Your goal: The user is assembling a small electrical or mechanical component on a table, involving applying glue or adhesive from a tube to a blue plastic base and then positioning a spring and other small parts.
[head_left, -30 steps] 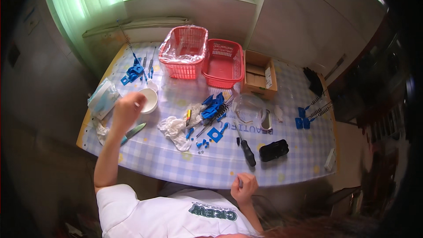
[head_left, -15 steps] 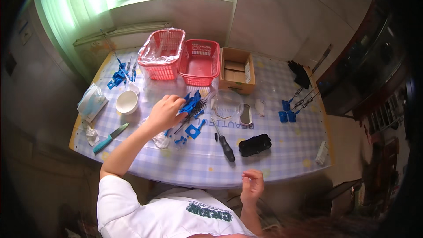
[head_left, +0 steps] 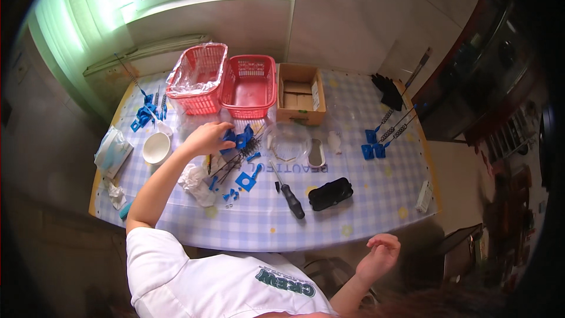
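My left hand (head_left: 207,137) reaches over the checked tablecloth (head_left: 353,212) to a cluster of blue plastic parts (head_left: 241,138) at the middle of the table. Its fingers curl around the leftmost blue piece. Thin dark rods (head_left: 226,168) and more small blue pieces (head_left: 247,179) lie just in front of the hand. My right hand (head_left: 379,253) hangs below the table's near edge, fingers loosely apart, holding nothing.
Two red baskets (head_left: 250,85) and a cardboard box (head_left: 300,93) stand at the back. A white bowl (head_left: 156,148), white cloth (head_left: 195,179), clear round dish (head_left: 288,142), black-handled screwdriver (head_left: 289,195), black case (head_left: 331,193) and blue clips with springs (head_left: 374,146) lie around.
My left hand has travelled right, from beside the white bowl to the blue parts in the middle. My right hand has stayed low by the table's near edge.
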`<state>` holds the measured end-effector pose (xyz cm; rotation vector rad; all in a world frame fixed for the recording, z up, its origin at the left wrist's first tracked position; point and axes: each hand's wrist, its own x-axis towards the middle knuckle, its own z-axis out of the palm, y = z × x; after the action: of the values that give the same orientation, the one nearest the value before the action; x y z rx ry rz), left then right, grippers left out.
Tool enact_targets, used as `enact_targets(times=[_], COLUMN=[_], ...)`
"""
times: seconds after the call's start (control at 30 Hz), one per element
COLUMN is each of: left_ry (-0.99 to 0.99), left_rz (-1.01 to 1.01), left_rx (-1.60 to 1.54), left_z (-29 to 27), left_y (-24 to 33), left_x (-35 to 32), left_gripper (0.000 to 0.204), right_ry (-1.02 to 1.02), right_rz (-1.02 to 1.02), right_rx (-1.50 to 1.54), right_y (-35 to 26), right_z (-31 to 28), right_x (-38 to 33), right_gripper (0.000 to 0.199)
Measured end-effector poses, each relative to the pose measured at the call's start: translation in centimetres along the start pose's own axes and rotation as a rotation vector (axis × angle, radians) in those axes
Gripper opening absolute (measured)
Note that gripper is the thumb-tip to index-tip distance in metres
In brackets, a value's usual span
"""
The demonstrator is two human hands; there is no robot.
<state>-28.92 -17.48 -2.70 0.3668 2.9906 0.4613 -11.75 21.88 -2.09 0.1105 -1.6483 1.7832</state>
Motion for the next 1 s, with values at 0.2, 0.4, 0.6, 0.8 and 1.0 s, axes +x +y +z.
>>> enact_targets(times=[0.2,0.4,0.6,0.8,1.0], left_ry=[0.225,0.115,0.221,0.345,0.423], left_rz=[0.038,0.055,0.049,0.002,0.0], left_rx=[-0.065,0.061,0.088,0.254,0.504], left_z=[-0.6,1.4,2.7,3.1,3.6], left_y=[-0.4,-2.6,-1.4,-3.2,-4.7], left_x=[-4.9,-11.4,-12.7,-11.1,-8.5], left_gripper=[0.037,0.038,0.034,0.021,0.019], right_ry=[0.098,-0.772,-1.101,-1.222,-1.054], right_rz=[-0.172,-0.157,-0.625,-0.76,-0.88], right_rx=[0.095,-0.078,-0.797,-0.932,-0.769], right_y=[-1.6,-1.2,7.0,10.7,11.7], right_z=[4.6,19.7,28.6,31.2,33.1], right_x=[1.7,1.6,-1.2,-2.3,-2.6], right_gripper=[0.012,0.02,0.025,0.025,0.008])
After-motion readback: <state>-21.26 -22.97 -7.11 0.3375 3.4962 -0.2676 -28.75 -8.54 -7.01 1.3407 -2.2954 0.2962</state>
